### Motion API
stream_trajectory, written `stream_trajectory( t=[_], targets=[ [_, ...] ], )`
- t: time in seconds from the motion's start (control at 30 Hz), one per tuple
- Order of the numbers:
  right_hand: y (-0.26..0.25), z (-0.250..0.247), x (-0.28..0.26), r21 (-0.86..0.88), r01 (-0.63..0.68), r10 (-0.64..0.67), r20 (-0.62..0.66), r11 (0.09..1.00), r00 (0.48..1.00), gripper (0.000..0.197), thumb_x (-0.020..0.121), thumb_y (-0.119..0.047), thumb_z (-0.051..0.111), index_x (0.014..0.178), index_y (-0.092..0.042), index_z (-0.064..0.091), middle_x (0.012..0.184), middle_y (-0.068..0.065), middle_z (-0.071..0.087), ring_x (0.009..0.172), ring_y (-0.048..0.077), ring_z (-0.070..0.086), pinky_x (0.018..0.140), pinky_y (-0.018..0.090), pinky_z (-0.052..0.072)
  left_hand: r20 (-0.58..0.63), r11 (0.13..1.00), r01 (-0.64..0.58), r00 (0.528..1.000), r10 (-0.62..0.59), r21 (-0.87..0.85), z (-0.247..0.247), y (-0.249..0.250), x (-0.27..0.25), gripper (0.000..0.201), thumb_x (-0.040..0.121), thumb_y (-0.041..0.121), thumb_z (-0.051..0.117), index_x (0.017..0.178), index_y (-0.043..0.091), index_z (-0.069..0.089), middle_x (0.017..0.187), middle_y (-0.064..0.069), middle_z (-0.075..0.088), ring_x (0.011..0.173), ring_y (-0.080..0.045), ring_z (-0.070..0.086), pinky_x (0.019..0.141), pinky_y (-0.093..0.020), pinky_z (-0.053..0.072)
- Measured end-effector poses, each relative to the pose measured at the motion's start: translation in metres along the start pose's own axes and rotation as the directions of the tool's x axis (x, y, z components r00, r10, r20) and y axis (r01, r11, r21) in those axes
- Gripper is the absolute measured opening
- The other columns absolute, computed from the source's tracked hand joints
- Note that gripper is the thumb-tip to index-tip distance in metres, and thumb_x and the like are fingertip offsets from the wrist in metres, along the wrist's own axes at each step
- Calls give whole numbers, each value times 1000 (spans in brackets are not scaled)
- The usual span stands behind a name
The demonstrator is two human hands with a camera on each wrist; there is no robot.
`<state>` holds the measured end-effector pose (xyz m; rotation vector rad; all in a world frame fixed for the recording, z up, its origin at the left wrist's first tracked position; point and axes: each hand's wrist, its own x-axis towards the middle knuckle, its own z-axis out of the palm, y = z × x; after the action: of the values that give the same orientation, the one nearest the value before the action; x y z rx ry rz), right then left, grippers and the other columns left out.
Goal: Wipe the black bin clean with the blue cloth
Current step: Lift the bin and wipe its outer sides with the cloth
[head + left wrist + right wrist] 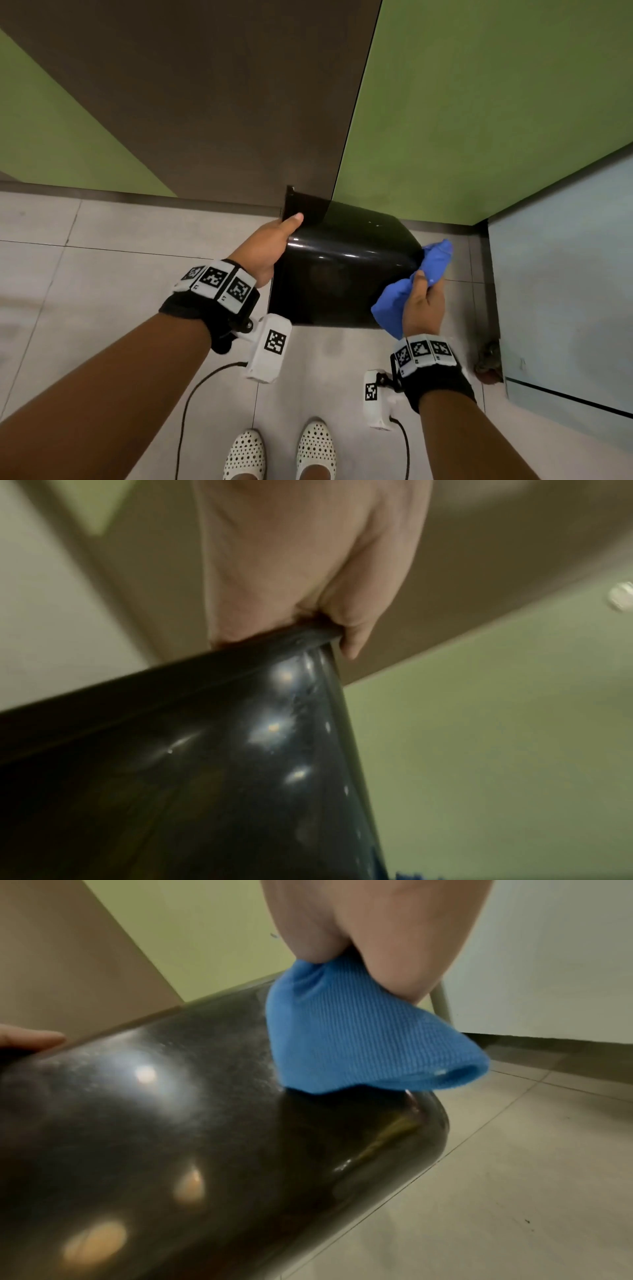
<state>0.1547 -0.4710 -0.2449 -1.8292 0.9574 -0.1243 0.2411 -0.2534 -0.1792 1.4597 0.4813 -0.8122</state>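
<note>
The black bin (342, 274) is held up off the floor and tipped on its side, its bottom end pointing to the right. The left hand (265, 245) grips the bin's rim at the open end, with the thumb on top and the fingers (352, 631) curled over the edge. The right hand (423, 305) is closed round a bunched blue cloth (411, 284) and presses it on the bin near the round bottom edge.

The shiny side of the bin shows pale dusty streaks in the right wrist view — so the wiping does not look done yet.

Under the bin is a pale tiled floor (102, 260). Behind it stand green wall panels (496, 102) with a brown panel (222, 102) between them. The person's white dotted shoes (279, 455) are right below.

What could go wrong? Only one hand holds the bin up, and only by the rim. A hard push with the cloth at the far end could twist the bin out of that grip — it would then drop by the shoes. The smooth side may also let the cloth slide off the round end. Parts turned away from the person may get missed.
</note>
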Motion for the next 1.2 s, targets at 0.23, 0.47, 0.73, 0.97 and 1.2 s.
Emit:
stream_trajectory(
  t=[0.23, 0.47, 0.73, 0.97, 1.2],
  targets=[
    [-17, 19, -9, -254, 86, -46, 160, 963, 986, 50, 99, -20, 36, 147, -14, 22, 140, 20, 46, 123, 36, 50, 92, 31, 41, 13, 999, -17, 1000, 17, -51, 1, -29, 10, 39, 98, 29, 38, 131, 9, 45, 123, -11, 59, 111, -25, 59, 92, -39, 51],
    [-14, 88, -38, -379, 357, -88, 571, 854, 816, 54, 99, -21, 33, 148, -9, 14, 159, 11, 11, 147, 29, 9, 120, 47, 14, 3, 996, -65, 998, 66, -63, 23, -77, 40, 26, 98, 19, 39, 119, 11, 53, 112, -12, 61, 106, -27, 58, 98, -40, 45],
    [27, 117, -8, -537, 338, -30, 501, 773, 865, 57, 99, -33, 29, 149, -10, 11, 160, 6, 6, 148, 24, -3, 120, 41, -2, 40, 999, -40, 998, 39, 4, 13, -108, 66, 36, 99, 25, 37, 126, 5, 49, 114, -14, 62, 107, -27, 59, 106, -44, 42],
    [49, 108, 42, -648, 33, 197, 280, 761, 939, 58, 99, -37, 26, 148, -9, 13, 159, 9, 9, 147, 28, 4, 120, 47, 6, 49, 972, -73, 997, 64, 223, -2, -120, 69, 35, 100, 28, 33, 122, 8, 50, 114, -6, 59, 109, -22, 55, 91, -28, 44],
    [39, 138, -9, -601, 323, 17, 490, 731, 872, 57, 99, -40, 25, 149, -19, 11, 161, 3, 1, 148, 25, -5, 119, 49, -2, 23, 992, -58, 998, 56, 111, -5, -126, 81, 38, 96, 33, 39, 121, 8, 53, 125, -18, 60, 119, -31, 54, 110, -47, 37]
  ],
)
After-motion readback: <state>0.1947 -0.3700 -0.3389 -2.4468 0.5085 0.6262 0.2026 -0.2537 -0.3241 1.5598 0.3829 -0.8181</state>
